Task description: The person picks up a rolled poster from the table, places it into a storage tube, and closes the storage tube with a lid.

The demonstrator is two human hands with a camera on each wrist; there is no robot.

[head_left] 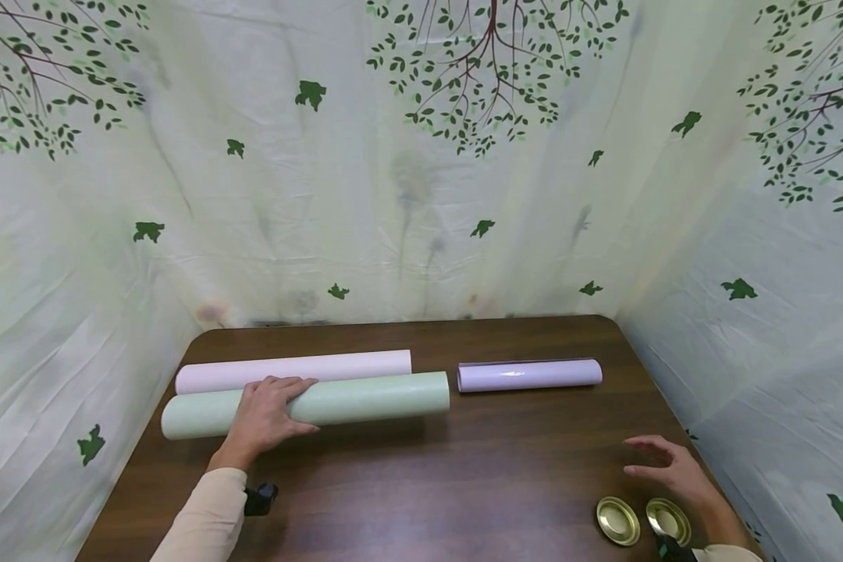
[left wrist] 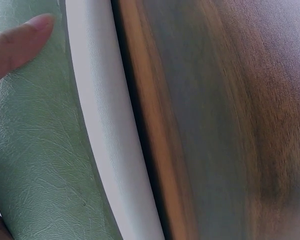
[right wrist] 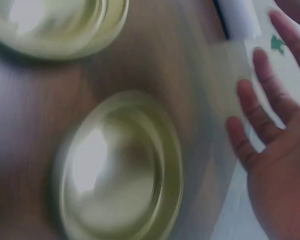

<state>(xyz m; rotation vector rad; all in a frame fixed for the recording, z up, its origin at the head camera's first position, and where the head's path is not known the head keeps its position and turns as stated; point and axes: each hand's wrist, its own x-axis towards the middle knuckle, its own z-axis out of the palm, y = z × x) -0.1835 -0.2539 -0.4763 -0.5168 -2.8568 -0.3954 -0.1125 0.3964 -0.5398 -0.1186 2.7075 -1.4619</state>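
Gripping a crinkle-textured, cylindrical green roll (head_left: 375,399).

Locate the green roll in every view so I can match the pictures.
Head: left of centre, the green roll gripped by the left hand.
Left wrist: running top to bottom along the left side.
Right wrist: not in it.
Shared landmark: the brown tabletop, visible in all three.

bright head view, shadow below green roll (head_left: 337,401), blurred right wrist view, glare on gold discs (right wrist: 120,170)
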